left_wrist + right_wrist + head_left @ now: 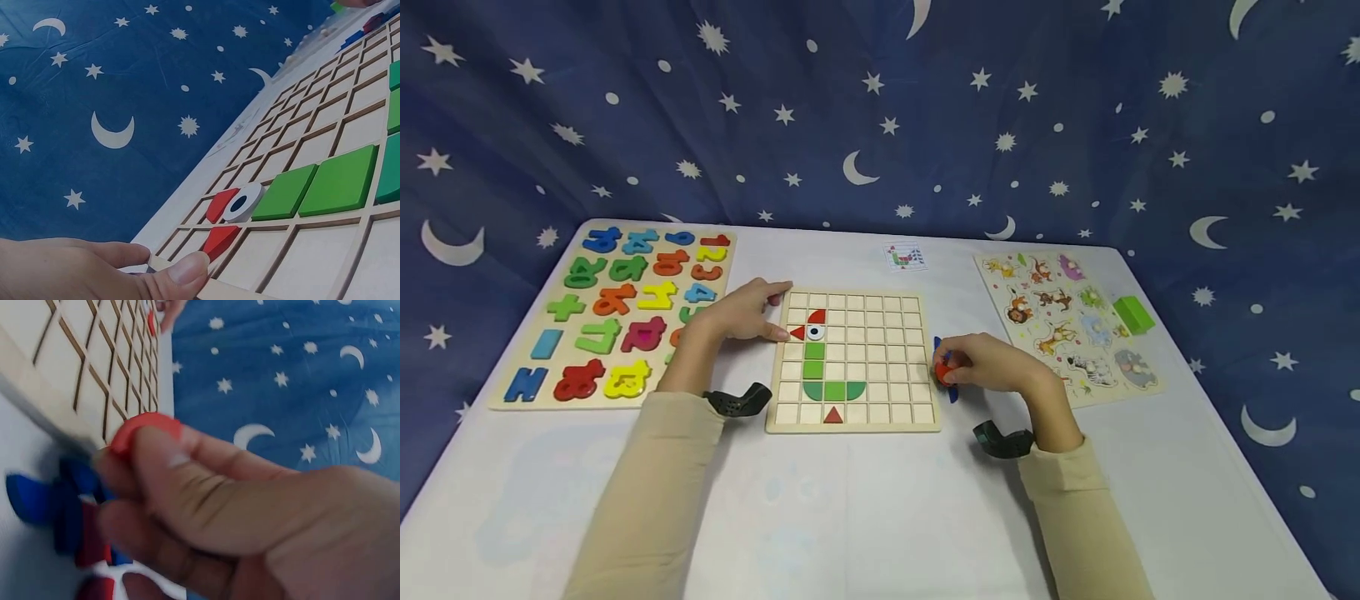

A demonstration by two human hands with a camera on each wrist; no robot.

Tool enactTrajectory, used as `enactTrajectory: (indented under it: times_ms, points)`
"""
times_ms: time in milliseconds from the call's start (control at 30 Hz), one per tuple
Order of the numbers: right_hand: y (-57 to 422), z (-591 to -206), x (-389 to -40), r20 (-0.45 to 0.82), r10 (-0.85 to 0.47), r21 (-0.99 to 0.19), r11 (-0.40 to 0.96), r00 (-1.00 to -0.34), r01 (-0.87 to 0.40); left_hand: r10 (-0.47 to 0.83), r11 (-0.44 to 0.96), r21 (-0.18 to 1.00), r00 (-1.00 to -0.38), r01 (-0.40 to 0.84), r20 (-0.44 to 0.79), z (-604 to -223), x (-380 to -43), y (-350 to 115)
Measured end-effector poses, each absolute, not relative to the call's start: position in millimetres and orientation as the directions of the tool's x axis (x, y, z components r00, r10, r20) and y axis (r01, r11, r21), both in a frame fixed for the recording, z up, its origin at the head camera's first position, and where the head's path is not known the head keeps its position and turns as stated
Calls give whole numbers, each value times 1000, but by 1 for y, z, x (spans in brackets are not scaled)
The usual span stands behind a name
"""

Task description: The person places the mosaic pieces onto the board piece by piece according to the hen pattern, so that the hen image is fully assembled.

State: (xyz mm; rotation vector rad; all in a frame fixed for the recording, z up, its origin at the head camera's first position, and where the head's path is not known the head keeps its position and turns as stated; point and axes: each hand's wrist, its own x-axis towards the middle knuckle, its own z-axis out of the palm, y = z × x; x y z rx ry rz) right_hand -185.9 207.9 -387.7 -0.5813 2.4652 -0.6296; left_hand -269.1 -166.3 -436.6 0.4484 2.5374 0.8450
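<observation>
A wooden grid board [853, 430] lies mid-table. Its cells hold a white eye disc [815, 332], a red quarter-round [817, 317], red triangles such as the lower one [832, 415], green squares [813, 369] and green quarter-rounds [855, 390]. My left hand [741, 312] touches the board's left edge, thumb on the rim and forefinger at the far corner. Just past the right edge, my right hand [988, 362] pinches a red rounded piece [150, 422] between thumb and fingers; its full outline is hidden. Under that hand lie loose blue pieces [31, 499] and some red ones.
A number puzzle board [561, 308] stands at left. An animal puzzle board [1000, 292] lies at right, with a green block [1133, 315] by its edge. Behind the grid is a small pattern card [906, 257]. A starry blue curtain [880, 125] hangs along the back.
</observation>
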Motion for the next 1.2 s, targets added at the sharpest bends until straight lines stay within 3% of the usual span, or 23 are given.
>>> enactTrajectory:
  times_ms: [200,500,700,1200]
  points:
    - [182,-391,-188,-242,-548,-596,735,-801,-323,417,765,623,-862,162,-288,-436,-267,-166]
    - [116,-401,-193,-90,-509,-506,764,-856,-401,405,775,613,-864,152,-298,-439,-267,-169]
    - [92,-410,-194,-52,-498,-528,750,-866,-399,404,776,613,-865,151,-299,-438,-267,-168]
    - [80,-427,-194,-34,-517,-450,772,-856,-448,423,767,619,-860,170,-287,-437,-268,-167]
